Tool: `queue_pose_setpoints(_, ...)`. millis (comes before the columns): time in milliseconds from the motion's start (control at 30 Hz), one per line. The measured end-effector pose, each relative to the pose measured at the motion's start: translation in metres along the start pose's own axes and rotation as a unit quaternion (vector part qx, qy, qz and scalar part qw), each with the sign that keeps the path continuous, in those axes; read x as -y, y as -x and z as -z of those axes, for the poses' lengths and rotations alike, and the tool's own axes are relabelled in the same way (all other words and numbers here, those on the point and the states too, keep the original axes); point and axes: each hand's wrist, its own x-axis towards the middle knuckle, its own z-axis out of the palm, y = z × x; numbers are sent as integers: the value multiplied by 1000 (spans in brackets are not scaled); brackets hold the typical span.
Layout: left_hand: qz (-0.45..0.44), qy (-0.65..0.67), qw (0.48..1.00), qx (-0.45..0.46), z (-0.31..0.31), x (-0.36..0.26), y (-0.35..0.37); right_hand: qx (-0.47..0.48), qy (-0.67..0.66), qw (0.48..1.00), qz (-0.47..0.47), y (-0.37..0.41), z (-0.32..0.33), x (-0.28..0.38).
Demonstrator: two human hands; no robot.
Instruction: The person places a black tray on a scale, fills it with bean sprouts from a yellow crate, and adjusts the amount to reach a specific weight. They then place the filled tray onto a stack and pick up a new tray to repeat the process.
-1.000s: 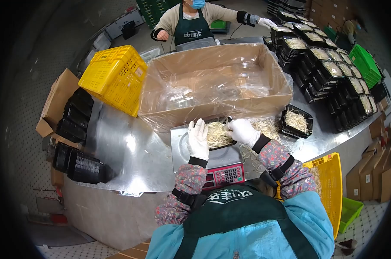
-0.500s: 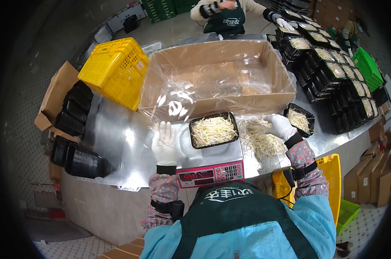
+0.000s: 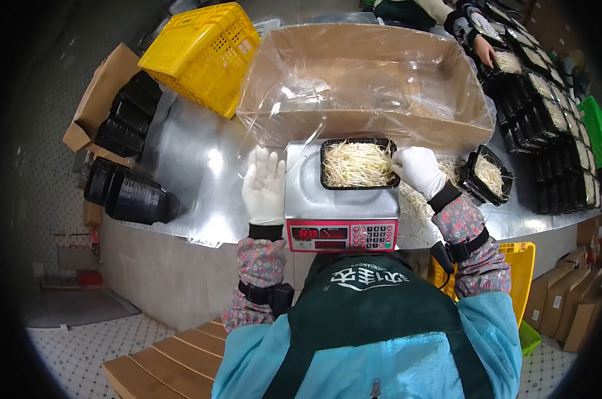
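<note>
A black plastic tray of bean sprouts rests on the metal platform of a red digital scale, whose red display is lit. At the tray's right edge is my right hand, white-gloved, its fingers closed on the rim; the fingertips are partly hidden. My left hand, also gloved, is open with palm up and fingers spread, just left of the scale and holding nothing. Loose bean sprouts lie right of the scale, partly under my right wrist. Beyond them sits another filled tray.
Behind the scale stands a large plastic-lined cardboard box. A yellow crate and empty black trays are at left. Stacked filled trays stand at right, where a co-worker's hand touches one.
My right hand has moved from the loose sprouts to the tray on the scale, which sits farther right on the platform. My left hand stays open. The view has tilted down; the co-worker reaches toward the stacks.
</note>
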Motion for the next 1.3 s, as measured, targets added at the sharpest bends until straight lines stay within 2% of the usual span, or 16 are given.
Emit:
queue_pose_setpoints(100, -49, -68, 996, -3, 17, -12, 2, -21, -28, 999, 20, 8, 27, -12)
queue_pose_setpoints(167, -51, -76, 995, 27, 29, -20, 1, -25, -46, 999, -16, 18, 49, -23)
queue_pose_setpoints(300, -54, -85, 995, -9, 43, -22, -1, -44, -79, 993, -80, 40, 69, -51)
queue_pose_setpoints(367, -52, -86, 995, -12, 47, -17, -6, 0, -75, 990, -116, 52, 57, -72)
queue_pose_setpoints(467, -39, -57, 997, -14, 29, 5, -10, 107, 42, 984, -138, 55, 41, -75)
queue_pose_setpoints(500, -33, -43, 998, -25, 19, 17, -14, 61, -2, 992, -111, 54, 33, -73)
queue_pose_setpoints(567, -20, -15, 998, -49, -1, 40, -24, -92, -97, 989, -59, 37, 20, -49)
queue_pose_setpoints(633, -6, -22, 1000, -15, -13, 69, -40, -198, -117, 973, -1, 11, 7, -13)
queue_pose_setpoints(700, 10, -37, 999, 24, -29, 99, -50, -168, -166, 971, 41, -7, -12, 23)
queue_pose_setpoints(767, 18, -150, 986, 71, -34, 122, -55, -100, -113, 987, 50, -9, -43, 46)
queue_pose_setpoints(800, 41, -175, 982, 51, -29, 134, -63, -86, -40, 995, 41, -7, -47, 56)
queue_pose_setpoints(867, 50, -219, 974, 6, -28, 147, -68, -50, -75, 996, 8, -6, -46, 65)
queue_pose_setpoints(1000, 34, -222, 974, 25, -11, 153, -73, 24, -138, 989, -38, -11, -44, 67)
queue_pose_setpoints(1133, 70, -175, 981, 39, -13, 138, -74, 70, -177, 982, -17, -14, -36, 58)
queue_pose_setpoints(1233, 84, -120, 988, 52, -23, 111, -70, -1, -292, 954, 70, -16, -33, 37)
queue_pose_setpoints(1300, 58, -85, 991, 82, -34, 86, -65, -66, -319, 942, 86, -10, -5, 29)
